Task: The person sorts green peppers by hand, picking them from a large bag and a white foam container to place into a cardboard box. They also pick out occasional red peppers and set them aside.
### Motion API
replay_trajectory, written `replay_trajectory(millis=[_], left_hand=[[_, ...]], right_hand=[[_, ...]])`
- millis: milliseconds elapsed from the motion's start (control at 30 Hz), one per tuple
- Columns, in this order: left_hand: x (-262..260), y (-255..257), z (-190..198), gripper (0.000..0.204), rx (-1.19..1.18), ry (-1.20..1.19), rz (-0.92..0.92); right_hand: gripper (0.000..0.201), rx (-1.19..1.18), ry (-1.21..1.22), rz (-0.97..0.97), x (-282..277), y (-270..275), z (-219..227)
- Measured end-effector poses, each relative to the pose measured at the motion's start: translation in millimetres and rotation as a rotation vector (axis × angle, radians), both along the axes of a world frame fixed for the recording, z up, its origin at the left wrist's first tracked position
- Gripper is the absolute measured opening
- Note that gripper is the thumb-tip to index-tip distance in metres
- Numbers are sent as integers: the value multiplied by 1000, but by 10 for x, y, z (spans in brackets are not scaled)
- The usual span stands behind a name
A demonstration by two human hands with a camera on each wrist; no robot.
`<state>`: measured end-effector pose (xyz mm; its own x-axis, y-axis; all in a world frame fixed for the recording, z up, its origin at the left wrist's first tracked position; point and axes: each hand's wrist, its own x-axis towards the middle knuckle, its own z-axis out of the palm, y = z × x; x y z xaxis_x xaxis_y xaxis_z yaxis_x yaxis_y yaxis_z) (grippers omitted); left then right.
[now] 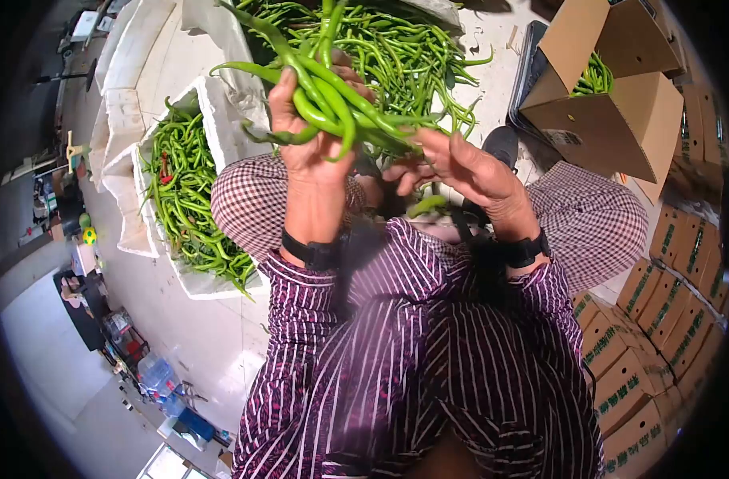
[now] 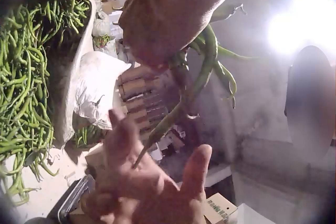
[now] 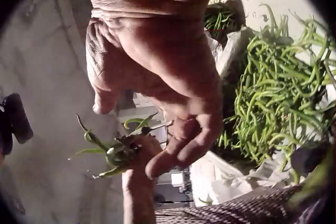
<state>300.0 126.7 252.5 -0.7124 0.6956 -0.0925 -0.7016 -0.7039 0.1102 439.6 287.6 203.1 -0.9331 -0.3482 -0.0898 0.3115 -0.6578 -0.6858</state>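
In the head view my left hand is raised in front of the lap and grips a bunch of long green chili peppers, thumb on the near side, tips sticking out several ways. My right hand is just to the right, thumb raised and fingers loosely bent, its fingertips right at the ends of the bunch. The left wrist view has one pepper hanging from the left hand and overlapping the spread right hand. Seen from the right wrist, the right hand's fingers partly hide the bunch.
A large heap of green chili peppers lies in front. To the left, a white foam box holds more, with a few red ones. An open cardboard box with peppers stands front right, and printed cartons are stacked at right.
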Motion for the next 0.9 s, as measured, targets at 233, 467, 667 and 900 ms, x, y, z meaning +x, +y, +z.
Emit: replay_trajectory(millis=[233, 467, 667, 900], left_hand=[[-16, -76, -56, 41, 19, -1, 35], [157, -13, -76, 47, -14, 68, -59], [305, 45, -210, 54, -109, 116, -134], [563, 142, -326, 47, -447, 187, -105]], right_hand=[[67, 416, -64, 25, 161, 53, -34], [40, 455, -236, -497, 64, 141, 291], [59, 562, -104, -490, -192, 83, 665], [69, 876, -82, -377, -270, -92, 438]])
